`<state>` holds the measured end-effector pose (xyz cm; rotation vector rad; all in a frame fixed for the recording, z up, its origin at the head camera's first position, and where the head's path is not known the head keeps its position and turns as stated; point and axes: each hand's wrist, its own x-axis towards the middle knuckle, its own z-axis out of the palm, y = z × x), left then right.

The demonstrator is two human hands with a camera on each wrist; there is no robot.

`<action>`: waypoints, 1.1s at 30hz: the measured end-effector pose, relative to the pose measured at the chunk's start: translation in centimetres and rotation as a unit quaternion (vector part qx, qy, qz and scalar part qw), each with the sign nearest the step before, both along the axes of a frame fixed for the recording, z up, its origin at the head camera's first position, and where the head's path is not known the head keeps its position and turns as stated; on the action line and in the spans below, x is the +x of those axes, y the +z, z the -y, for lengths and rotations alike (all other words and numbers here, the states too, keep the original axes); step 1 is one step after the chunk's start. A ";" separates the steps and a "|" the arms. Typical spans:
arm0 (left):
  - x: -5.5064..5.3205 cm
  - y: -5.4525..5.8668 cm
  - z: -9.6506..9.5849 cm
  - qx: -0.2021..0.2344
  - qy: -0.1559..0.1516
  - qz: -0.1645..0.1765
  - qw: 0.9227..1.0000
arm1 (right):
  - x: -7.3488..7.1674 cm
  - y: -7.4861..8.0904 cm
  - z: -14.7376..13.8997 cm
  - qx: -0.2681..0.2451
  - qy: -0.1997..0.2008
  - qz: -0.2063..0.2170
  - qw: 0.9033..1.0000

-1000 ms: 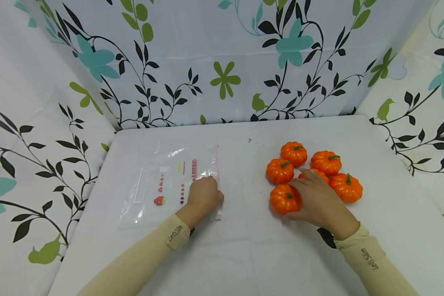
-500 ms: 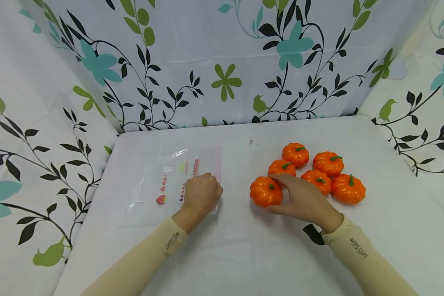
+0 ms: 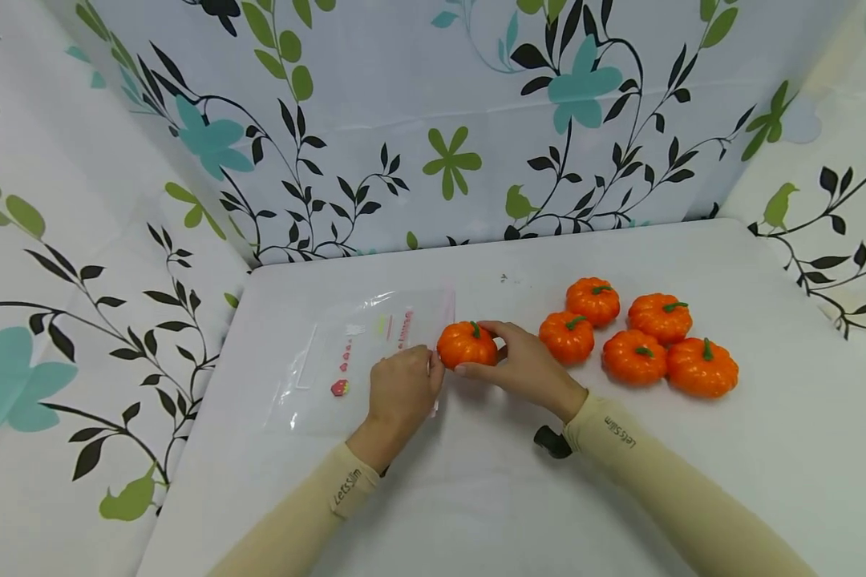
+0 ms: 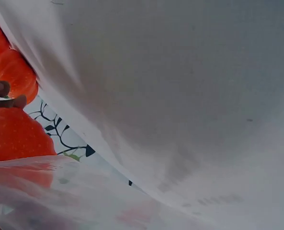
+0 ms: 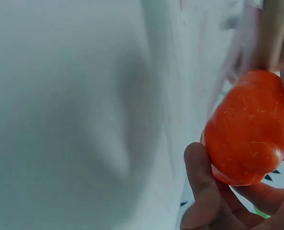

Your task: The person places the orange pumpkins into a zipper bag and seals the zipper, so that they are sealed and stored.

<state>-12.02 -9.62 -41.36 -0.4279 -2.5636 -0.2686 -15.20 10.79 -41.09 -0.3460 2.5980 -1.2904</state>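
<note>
White cloth printed with black vines, green leaves and blue flowers [image 3: 584, 84] hangs behind and beside a white-covered worktop [image 3: 491, 489]. On the worktop, left of centre, lies a clear plastic bag [image 3: 357, 365] with small red prints and a pink strip along its right edge. The left hand [image 3: 400, 393] grips that edge, its fingers curled into a fist, the tips hidden from above. The right hand [image 3: 527, 365] pinches an orange pumpkin [image 3: 463, 346] with a green stem, thumb on one side and fingers [image 5: 204, 191] clamped round the other. That pumpkin is at the bag's pink edge, just beside the left thumb; in the left wrist view clear film covers its lower part, though I cannot tell whether it is inside. Five other pumpkins [image 3: 635, 357] sit close together to the right. Both arms wear beige sleeves [image 3: 664, 481], and a black object [image 3: 552, 442] shows at the right wrist.
</note>
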 end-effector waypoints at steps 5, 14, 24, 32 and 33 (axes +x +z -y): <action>0.0 -0.2 0.2 0.034 0.000 -0.030 0.999 | -0.3 -1.0 0.9 0.007 0.021 -0.004 1.000; 0.2 -0.5 -0.2 0.034 -0.016 -0.035 0.999 | -0.6 -2.4 2.7 0.040 0.084 -0.034 0.995; 0.5 -0.9 0.1 0.055 -0.025 -0.064 0.996 | -0.8 -2.9 2.6 -0.001 0.080 -0.027 0.996; 0.3 -1.0 0.0 0.064 -0.051 -0.105 0.991 | -0.9 -3.2 3.5 0.026 0.076 -0.068 0.994; 0.3 -1.1 0.0 0.063 -0.053 -0.113 0.990 | -0.9 -3.2 3.8 0.036 0.078 -0.080 0.993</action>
